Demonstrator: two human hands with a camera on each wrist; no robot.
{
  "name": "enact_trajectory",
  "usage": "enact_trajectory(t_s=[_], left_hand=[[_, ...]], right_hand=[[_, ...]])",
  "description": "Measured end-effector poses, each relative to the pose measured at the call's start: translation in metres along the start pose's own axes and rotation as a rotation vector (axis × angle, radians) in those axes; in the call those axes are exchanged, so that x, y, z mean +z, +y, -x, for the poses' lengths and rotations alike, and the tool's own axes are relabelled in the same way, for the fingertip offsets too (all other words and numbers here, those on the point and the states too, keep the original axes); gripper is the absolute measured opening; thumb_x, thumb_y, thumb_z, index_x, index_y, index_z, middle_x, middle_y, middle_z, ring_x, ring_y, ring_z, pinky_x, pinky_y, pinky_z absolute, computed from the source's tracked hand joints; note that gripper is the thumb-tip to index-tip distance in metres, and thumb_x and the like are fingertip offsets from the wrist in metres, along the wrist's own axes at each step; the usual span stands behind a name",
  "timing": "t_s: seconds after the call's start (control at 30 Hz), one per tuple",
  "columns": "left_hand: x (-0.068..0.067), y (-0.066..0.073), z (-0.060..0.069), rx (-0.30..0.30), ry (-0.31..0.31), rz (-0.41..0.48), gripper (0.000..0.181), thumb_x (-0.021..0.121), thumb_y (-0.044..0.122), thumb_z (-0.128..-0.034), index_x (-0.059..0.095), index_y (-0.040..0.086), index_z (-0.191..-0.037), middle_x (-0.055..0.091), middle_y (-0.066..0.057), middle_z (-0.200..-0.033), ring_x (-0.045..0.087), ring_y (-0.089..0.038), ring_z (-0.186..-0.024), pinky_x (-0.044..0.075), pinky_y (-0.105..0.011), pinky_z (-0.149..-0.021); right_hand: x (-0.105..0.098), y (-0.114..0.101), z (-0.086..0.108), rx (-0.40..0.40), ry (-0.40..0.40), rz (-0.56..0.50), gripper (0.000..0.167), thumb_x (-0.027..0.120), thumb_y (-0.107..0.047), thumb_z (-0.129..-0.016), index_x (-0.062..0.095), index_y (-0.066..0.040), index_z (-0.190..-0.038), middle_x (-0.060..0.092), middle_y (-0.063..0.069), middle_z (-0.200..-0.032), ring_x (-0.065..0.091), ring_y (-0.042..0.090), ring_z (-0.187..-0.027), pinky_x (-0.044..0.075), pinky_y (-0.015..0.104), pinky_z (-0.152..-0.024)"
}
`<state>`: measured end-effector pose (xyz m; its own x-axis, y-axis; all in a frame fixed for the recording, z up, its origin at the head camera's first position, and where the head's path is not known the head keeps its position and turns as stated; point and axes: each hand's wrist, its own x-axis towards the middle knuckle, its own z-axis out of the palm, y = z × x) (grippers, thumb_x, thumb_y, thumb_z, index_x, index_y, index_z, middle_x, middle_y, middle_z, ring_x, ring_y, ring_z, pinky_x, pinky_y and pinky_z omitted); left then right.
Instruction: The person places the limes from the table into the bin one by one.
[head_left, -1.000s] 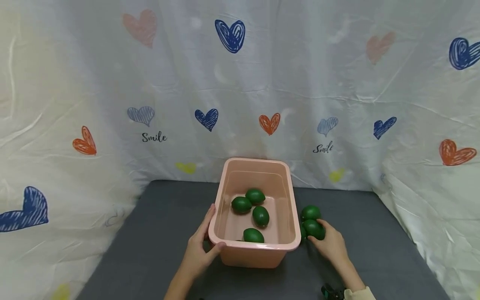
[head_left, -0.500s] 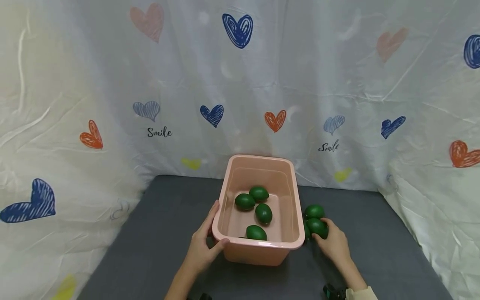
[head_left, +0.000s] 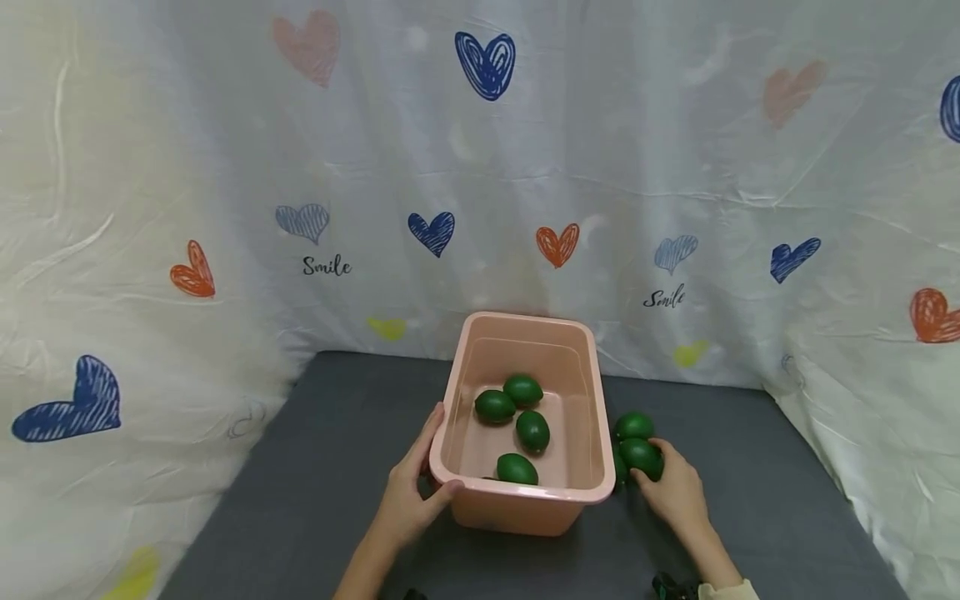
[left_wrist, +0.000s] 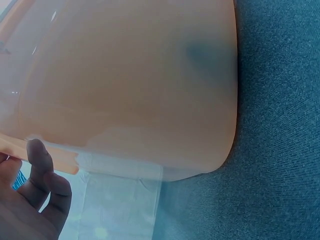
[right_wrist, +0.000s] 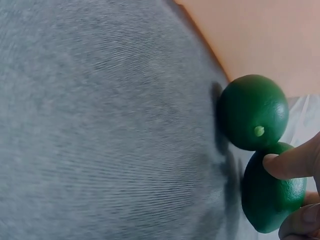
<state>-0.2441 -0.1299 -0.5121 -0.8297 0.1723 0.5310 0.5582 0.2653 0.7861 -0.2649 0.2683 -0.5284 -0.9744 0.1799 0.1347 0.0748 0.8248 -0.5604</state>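
Observation:
A pink plastic bin (head_left: 534,493) stands mid-table with several green limes (head_left: 494,406) inside; its front wall partly hides one. My left hand (head_left: 408,492) grips the bin's rim at the front left corner, thumb on the front edge. In the left wrist view, curled fingers (left_wrist: 40,165) show at the rim. To the right of the bin, my right hand (head_left: 677,492) holds a lime (head_left: 641,459) between thumb and fingers. Another lime (head_left: 633,425) lies just behind it. A third lime (right_wrist: 253,112) sits against the bin's side, touching the held one.
Dark grey cloth (head_left: 360,417) covers the table. A white curtain (head_left: 495,150) printed with hearts hangs behind it and along both sides. A small dark device (head_left: 667,586) is near the right wrist.
The whole head view has shifted slightly, so everything appears farther right. Both hands keep their places at the bin and the lime.

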Motion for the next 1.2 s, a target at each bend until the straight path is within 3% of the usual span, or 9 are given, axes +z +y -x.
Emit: enact_trajectory(t_s=[0.13,0.33,0.47,0.63,0.77,0.87,0.97,1.2], left_hand=[[0.002,0.001,-0.001,0.013,-0.004,0.006,0.093,0.081,0.016,-0.0912,0.030,0.018,-0.169,0.029,-0.007,-0.174,0.032,-0.017,-0.156,0.035,-0.019,-0.115],[-0.002,0.000,0.003,-0.002,0.017,0.004,0.093,0.082,0.017,-0.0902,0.032,0.020,-0.169,0.031,-0.005,-0.174,0.033,-0.014,-0.155,0.035,-0.017,-0.114],[-0.003,0.000,0.002,-0.006,0.013,-0.003,0.093,0.082,0.019,-0.0913,0.031,0.021,-0.169,0.031,-0.008,-0.174,0.033,-0.014,-0.155,0.035,-0.017,-0.115],[-0.001,0.001,0.000,-0.012,0.004,-0.007,0.093,0.082,0.018,-0.0914,0.031,0.020,-0.169,0.030,-0.003,-0.174,0.033,-0.016,-0.155,0.034,-0.017,-0.115],[0.001,0.001,-0.002,-0.014,0.004,-0.005,0.093,0.081,0.016,-0.0912,0.031,0.020,-0.169,0.030,-0.003,-0.174,0.032,-0.014,-0.156,0.035,-0.017,-0.114],[0.001,0.001,-0.001,-0.009,0.007,-0.008,0.092,0.081,0.017,-0.0910,0.031,0.019,-0.169,0.031,-0.007,-0.174,0.031,-0.010,-0.155,0.034,-0.017,-0.114],[0.001,0.001,-0.001,-0.003,0.005,-0.009,0.093,0.081,0.018,-0.0912,0.031,0.019,-0.169,0.031,-0.010,-0.173,0.031,-0.008,-0.155,0.034,-0.016,-0.114],[0.001,0.001,0.000,-0.008,-0.002,-0.008,0.092,0.081,0.020,-0.0923,0.030,0.019,-0.169,0.030,-0.010,-0.174,0.031,-0.014,-0.157,0.033,-0.017,-0.116]], right_hand=[[-0.007,-0.003,-0.002,-0.020,0.014,0.007,0.061,0.079,-0.015,-0.092,0.055,0.010,-0.142,0.063,0.039,-0.133,0.065,0.056,-0.114,0.052,0.068,-0.093],[-0.013,-0.019,-0.002,-0.063,0.035,-0.018,0.063,0.079,-0.016,-0.093,0.054,0.009,-0.144,0.063,0.037,-0.135,0.066,0.054,-0.112,0.054,0.067,-0.091],[-0.024,-0.031,-0.002,-0.107,0.087,-0.045,0.062,0.080,-0.015,-0.093,0.055,0.007,-0.145,0.063,0.035,-0.137,0.066,0.053,-0.115,0.055,0.065,-0.093],[-0.043,-0.045,-0.003,-0.179,0.188,-0.061,0.062,0.082,-0.012,-0.091,0.057,0.007,-0.144,0.063,0.034,-0.136,0.067,0.053,-0.113,0.055,0.066,-0.091],[-0.055,-0.056,-0.004,-0.243,0.276,-0.060,0.062,0.085,-0.009,-0.088,0.059,0.006,-0.142,0.067,0.032,-0.131,0.068,0.040,-0.076,0.058,0.054,-0.070],[-0.061,-0.065,-0.003,-0.264,0.311,-0.072,0.062,0.087,-0.008,-0.086,0.060,0.004,-0.141,0.068,0.030,-0.129,0.052,0.020,-0.052,0.047,0.037,-0.053],[-0.066,-0.072,-0.001,-0.281,0.339,-0.088,0.063,0.088,-0.008,-0.085,0.061,0.004,-0.141,0.068,0.029,-0.129,0.043,0.008,-0.049,0.039,0.028,-0.048],[-0.068,-0.083,0.004,-0.333,0.376,-0.160,0.064,0.089,-0.009,-0.085,0.061,0.001,-0.142,0.069,0.026,-0.124,0.027,-0.003,-0.034,0.032,0.024,-0.036]])
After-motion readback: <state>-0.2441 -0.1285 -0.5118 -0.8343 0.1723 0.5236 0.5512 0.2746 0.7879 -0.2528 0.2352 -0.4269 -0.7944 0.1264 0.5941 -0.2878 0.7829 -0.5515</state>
